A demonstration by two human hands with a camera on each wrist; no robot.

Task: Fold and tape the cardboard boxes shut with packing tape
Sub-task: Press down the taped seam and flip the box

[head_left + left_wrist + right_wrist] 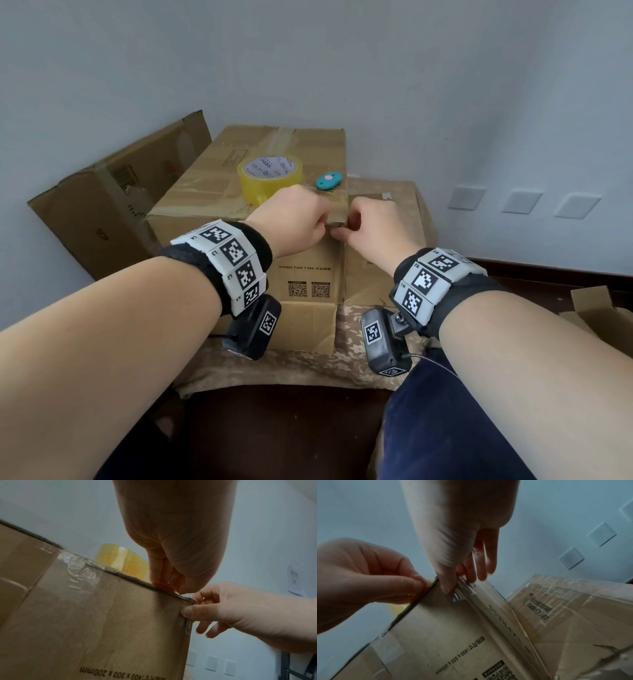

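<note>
A closed brown cardboard box (219, 192) stands in the middle, with clear tape along its top seam. A yellowish roll of packing tape (270, 178) and a teal cutter (328, 180) lie on its lid. Both hands meet at the near right top corner. My left hand (323, 226) pinches the top edge of the box (85, 615) with curled fingers. My right hand (346, 229) grips the corner, thumb on the front face and fingers on the side face. The thumb lies on the crumpled end of a clear tape strip (458, 596).
An open cardboard box (102, 212) leans against the wall at the left. A lower taped box (387, 212) sits behind on the right, on a floral cloth (308, 366). Loose cardboard flaps (596, 308) lie at the far right. Wall sockets (520, 202) are behind.
</note>
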